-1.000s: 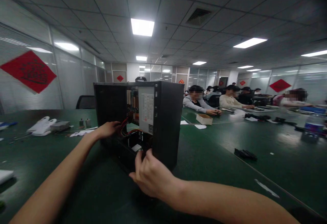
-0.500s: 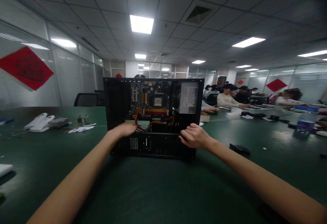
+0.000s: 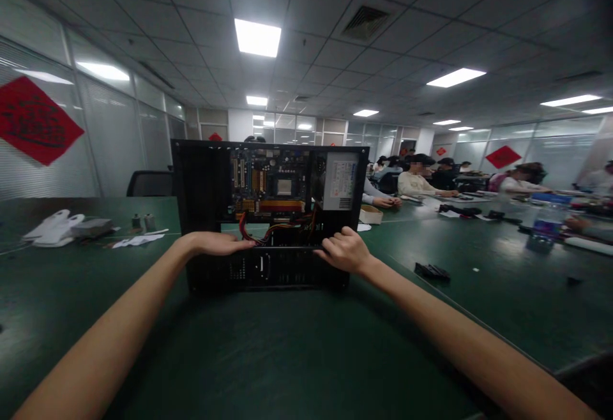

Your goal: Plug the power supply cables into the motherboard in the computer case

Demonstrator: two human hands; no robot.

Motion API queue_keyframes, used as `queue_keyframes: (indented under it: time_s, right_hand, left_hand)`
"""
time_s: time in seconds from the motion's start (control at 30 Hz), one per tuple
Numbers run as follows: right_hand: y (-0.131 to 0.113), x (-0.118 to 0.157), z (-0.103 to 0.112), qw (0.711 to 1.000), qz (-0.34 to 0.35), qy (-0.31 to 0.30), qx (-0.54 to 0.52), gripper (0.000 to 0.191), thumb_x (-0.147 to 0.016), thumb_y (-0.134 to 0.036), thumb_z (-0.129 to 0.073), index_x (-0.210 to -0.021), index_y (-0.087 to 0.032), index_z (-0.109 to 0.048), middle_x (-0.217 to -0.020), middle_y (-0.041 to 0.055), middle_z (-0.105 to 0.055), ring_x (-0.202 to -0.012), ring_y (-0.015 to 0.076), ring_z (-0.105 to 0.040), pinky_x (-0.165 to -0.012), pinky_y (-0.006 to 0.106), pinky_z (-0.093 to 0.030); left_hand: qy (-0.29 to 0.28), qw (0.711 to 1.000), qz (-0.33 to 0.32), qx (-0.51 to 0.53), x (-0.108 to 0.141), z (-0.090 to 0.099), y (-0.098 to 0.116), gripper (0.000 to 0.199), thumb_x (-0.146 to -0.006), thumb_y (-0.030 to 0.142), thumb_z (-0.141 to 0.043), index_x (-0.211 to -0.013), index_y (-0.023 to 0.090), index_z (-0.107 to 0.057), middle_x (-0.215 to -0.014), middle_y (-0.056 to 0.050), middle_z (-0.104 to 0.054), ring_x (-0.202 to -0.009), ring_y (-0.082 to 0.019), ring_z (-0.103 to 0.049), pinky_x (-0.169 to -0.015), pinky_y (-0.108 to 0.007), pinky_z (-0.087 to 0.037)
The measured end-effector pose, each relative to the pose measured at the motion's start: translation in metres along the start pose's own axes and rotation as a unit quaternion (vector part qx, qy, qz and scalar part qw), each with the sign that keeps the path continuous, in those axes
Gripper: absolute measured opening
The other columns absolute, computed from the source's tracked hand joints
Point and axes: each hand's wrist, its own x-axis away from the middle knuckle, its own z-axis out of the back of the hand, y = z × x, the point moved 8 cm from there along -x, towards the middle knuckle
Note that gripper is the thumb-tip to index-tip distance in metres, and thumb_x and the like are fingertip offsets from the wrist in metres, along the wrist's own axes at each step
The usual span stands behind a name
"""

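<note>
An open black computer case (image 3: 201, 184) stands on the green table (image 3: 268, 350), its inside facing me. Within it are a motherboard (image 3: 268, 180), a silver power supply (image 3: 341, 180) at the upper right and coloured cables (image 3: 280, 228) hanging below the board. My left hand (image 3: 218, 243) lies flat along the case's horizontal bar, fingers stretched toward the cables. With fingers curled, my right hand (image 3: 345, 249) grips the right part of the same bar.
White plastic bags (image 3: 55, 228), a grey box (image 3: 90, 227) and papers (image 3: 138, 239) lie at the left. A black object (image 3: 431, 271), a small box (image 3: 371, 214) and a water bottle (image 3: 546, 222) are at the right. Several people sit beyond.
The case sits slightly further left in view. My left hand has flattened, its fingers now extended along the bar. My right hand still holds on.
</note>
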Motion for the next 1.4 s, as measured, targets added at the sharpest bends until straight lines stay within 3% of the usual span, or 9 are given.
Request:
queue_keyframes:
  time_s: [0.07, 0.17, 0.23, 0.43, 0.63, 0.77, 0.9, 1.13, 1.4]
  right_hand:
    - [0.012, 0.000, -0.017, 1.000, 0.018, -0.006, -0.003, 0.046, -0.102, -0.042, -0.051, -0.065, -0.018, -0.063, -0.054, 0.0032, -0.062, -0.053, 0.0148, -0.047, -0.068, 0.036, -0.024]
    - [0.030, 0.001, -0.040, 1.000, 0.016, -0.024, -0.005, 0.043, -0.101, -0.043, -0.054, -0.068, -0.017, -0.066, -0.056, 0.0040, -0.065, -0.054, 0.0145, -0.049, -0.070, 0.035, -0.024]
    - [0.034, 0.003, -0.046, 1.000, 0.007, -0.026, -0.008, 0.042, -0.100, -0.041, -0.055, -0.069, -0.016, -0.066, -0.058, 0.0042, -0.065, -0.056, 0.0146, -0.050, -0.070, 0.035, -0.025]
    - [0.028, 0.008, -0.041, 1.000, 0.002, -0.021, -0.021, 0.044, -0.102, -0.042, -0.052, -0.069, -0.017, -0.065, -0.059, 0.0037, -0.065, -0.056, 0.0146, -0.051, -0.070, 0.036, -0.025]
    - [0.031, 0.006, -0.046, 0.995, -0.037, -0.088, -0.036, 0.047, -0.105, -0.042, -0.046, -0.073, -0.016, -0.067, -0.063, 0.0065, -0.068, -0.059, 0.0156, -0.052, -0.070, 0.036, -0.024]
    - [0.031, 0.002, -0.047, 0.991, -0.053, -0.108, -0.057, 0.048, -0.105, -0.044, -0.045, -0.073, -0.016, -0.067, -0.064, 0.0076, -0.068, -0.061, 0.0166, -0.052, -0.070, 0.037, -0.023]
    - [0.028, 0.001, -0.045, 0.992, -0.042, -0.109, -0.045, 0.049, -0.106, -0.044, -0.044, -0.073, -0.016, -0.068, -0.063, 0.0071, -0.068, -0.059, 0.0160, -0.050, -0.070, 0.036, -0.023]
    - [0.017, -0.001, -0.034, 0.997, -0.019, -0.069, -0.031, 0.050, -0.105, -0.043, -0.046, -0.069, -0.016, -0.066, -0.060, 0.0054, -0.066, -0.057, 0.0154, -0.051, -0.070, 0.036, -0.023]
    - [0.010, -0.027, -0.018, 0.986, -0.090, -0.128, -0.065, 0.050, -0.105, -0.048, -0.046, -0.077, -0.014, -0.068, -0.072, 0.0110, -0.072, -0.065, 0.0198, -0.062, -0.078, 0.037, -0.031]
  left_hand:
    - [-0.006, 0.999, 0.010, -0.039, -0.004, -0.004, 0.007, 0.066, -0.087, 0.072, -0.049, -0.110, 0.016, -0.076, -0.104, -0.013, -0.077, -0.092, -0.027, -0.071, -0.079, -0.030, -0.052]
    - [0.069, 0.993, -0.002, -0.095, -0.012, 0.000, 0.022, 0.056, -0.086, 0.064, -0.057, -0.113, 0.017, -0.073, -0.106, -0.013, -0.076, -0.090, -0.027, -0.070, -0.077, -0.031, -0.052]
    - [0.077, 0.991, -0.007, -0.107, -0.014, -0.003, 0.028, 0.052, -0.088, 0.059, -0.057, -0.114, 0.017, -0.072, -0.104, -0.013, -0.076, -0.088, -0.027, -0.070, -0.075, -0.032, -0.051]
    - [0.030, 0.997, -0.016, -0.066, -0.013, -0.009, 0.027, 0.047, -0.090, 0.055, -0.055, -0.107, 0.015, -0.072, -0.101, -0.012, -0.076, -0.085, -0.025, -0.069, -0.073, -0.030, -0.051]
    - [0.051, 0.997, -0.038, -0.051, -0.015, -0.005, 0.021, 0.044, -0.087, 0.060, -0.056, -0.091, 0.019, -0.072, -0.086, -0.008, -0.074, -0.075, -0.023, -0.066, -0.066, -0.029, -0.047]
    - [0.067, 0.996, -0.004, -0.055, -0.016, -0.001, 0.012, 0.051, -0.081, 0.068, -0.058, -0.063, 0.020, -0.062, -0.062, -0.005, -0.062, -0.057, -0.019, -0.056, -0.053, -0.030, -0.040]
    - [0.070, 0.997, 0.003, -0.023, -0.014, 0.001, 0.009, 0.054, -0.078, 0.068, -0.061, -0.053, 0.021, -0.052, -0.052, -0.001, -0.050, -0.048, -0.015, -0.046, -0.047, -0.029, -0.033]
    - [0.016, 1.000, -0.011, -0.019, -0.008, -0.001, 0.007, 0.056, -0.084, 0.067, -0.054, -0.052, 0.022, -0.044, -0.055, -0.002, -0.051, -0.052, -0.017, -0.047, -0.051, -0.031, -0.034]
    - [0.008, 1.000, 0.029, -0.001, -0.003, 0.005, 0.004, 0.068, -0.091, 0.076, -0.032, -0.067, 0.020, -0.062, -0.075, -0.008, -0.069, -0.067, -0.022, -0.061, -0.060, -0.030, -0.043]
